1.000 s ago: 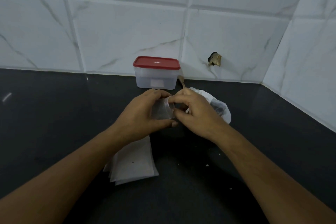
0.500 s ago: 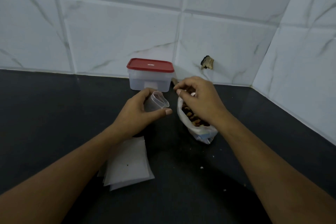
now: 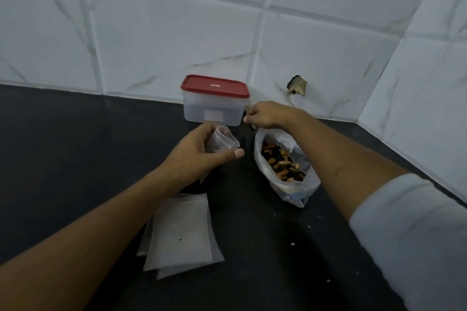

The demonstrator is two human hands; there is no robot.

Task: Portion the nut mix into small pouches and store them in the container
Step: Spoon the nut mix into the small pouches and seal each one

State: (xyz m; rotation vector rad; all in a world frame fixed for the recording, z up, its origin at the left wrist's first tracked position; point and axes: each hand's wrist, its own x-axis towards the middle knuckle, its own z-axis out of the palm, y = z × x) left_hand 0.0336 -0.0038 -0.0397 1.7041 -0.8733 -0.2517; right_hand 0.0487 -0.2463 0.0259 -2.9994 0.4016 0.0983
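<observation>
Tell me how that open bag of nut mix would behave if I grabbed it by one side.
Probably floppy: the bag is thin, crinkled plastic slumped on the counter. Its mouth gapes wide over the nut mix, so lifting one side would likely spill some. The fill should keep it from sliding easily.

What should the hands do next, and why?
Probably scoop some nut mix into the pouch. The left hand holds the pouch open and it looks empty, the right hand seems to pinch a spoon beside the container, and the bag lies open close by.
</observation>
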